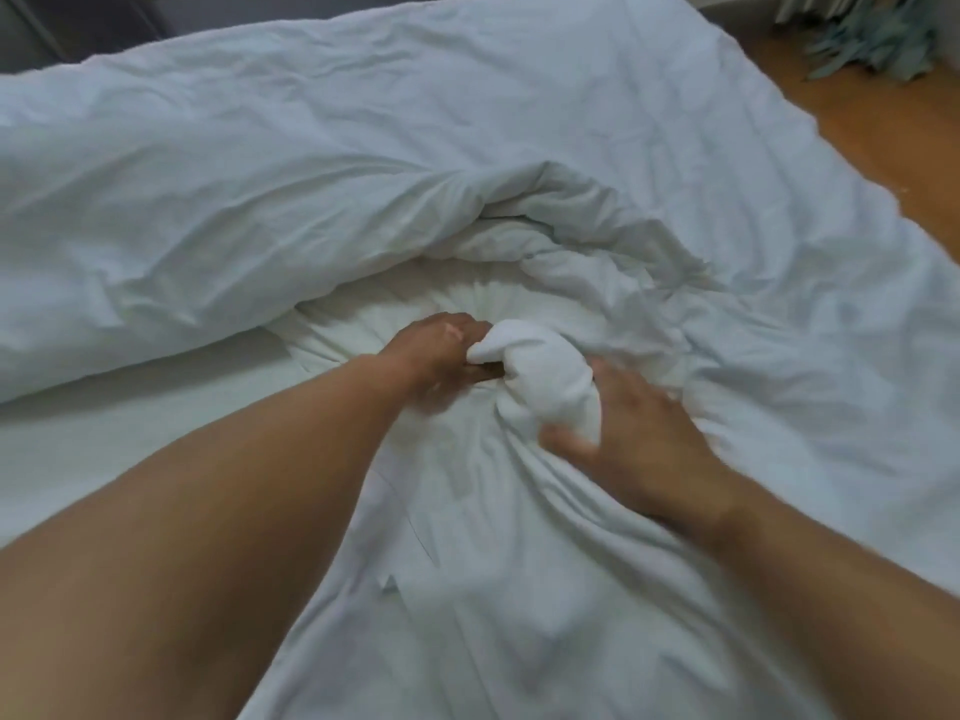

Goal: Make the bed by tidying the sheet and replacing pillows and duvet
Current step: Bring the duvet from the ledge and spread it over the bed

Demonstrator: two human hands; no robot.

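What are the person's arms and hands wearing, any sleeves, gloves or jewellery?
Nothing visible: the left hand and right hand are ungloved, both forearms bare, no sleeves, watch or bracelets in view. Blur hides any rings.

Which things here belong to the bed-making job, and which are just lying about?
In the job:
duvet
sheet
bunched white fabric, gripped by left hand and right hand

Lying about:
wooden floor
teal-green thing on the floor, too blurred to name
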